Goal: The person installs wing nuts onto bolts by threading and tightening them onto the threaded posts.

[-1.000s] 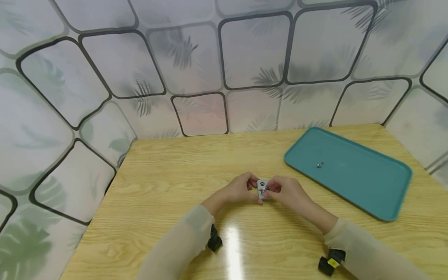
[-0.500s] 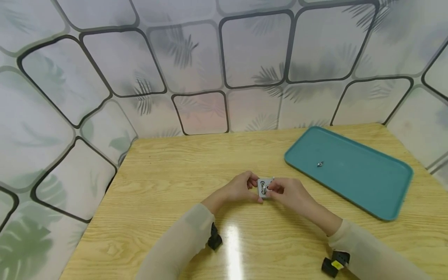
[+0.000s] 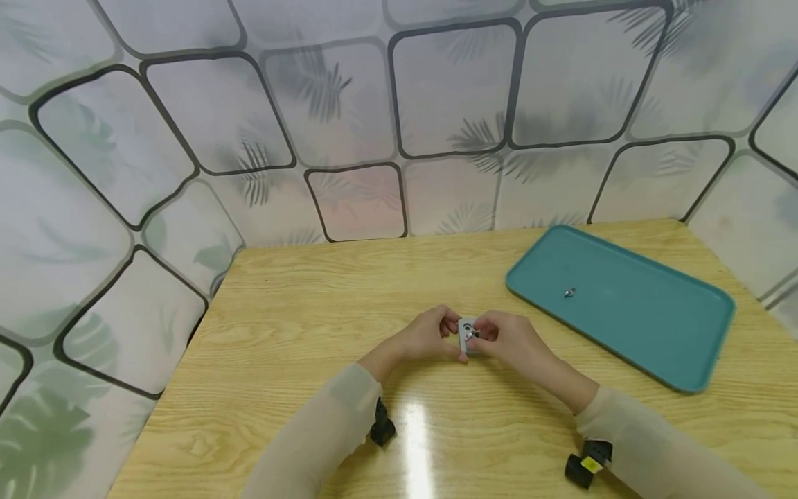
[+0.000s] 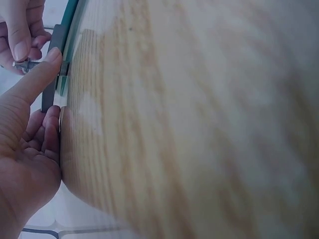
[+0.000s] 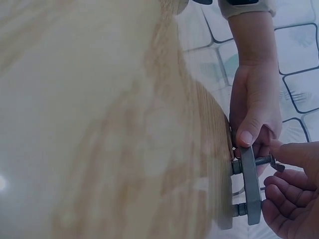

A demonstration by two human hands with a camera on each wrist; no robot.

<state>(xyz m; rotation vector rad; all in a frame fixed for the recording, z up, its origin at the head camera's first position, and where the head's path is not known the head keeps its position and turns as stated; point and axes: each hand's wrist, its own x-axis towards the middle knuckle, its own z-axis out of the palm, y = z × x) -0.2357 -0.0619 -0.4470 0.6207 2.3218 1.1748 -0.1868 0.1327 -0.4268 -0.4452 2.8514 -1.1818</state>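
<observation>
Your right hand (image 3: pixel 512 341) has edged left, pinching the wing bolt (image 3: pixel 471 335) on the grey plate (image 3: pixel 463 343) — well in from the table's (image 3: pixel 299 312) far edge. Left-wrist view: your left hand (image 4: pixel 25 174) grips the plate's end. Right-wrist view: stubs (image 5: pixel 241 209) face the table.

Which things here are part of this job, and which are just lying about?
In the job:
grey rectangular metal-looking plate, gripped by the left hand
silvery threaded metal screw, pinched by the right hand

Apparently just lying about:
teal rectangular tray
small shiny silver piece on the tray, possibly a part for later
</observation>
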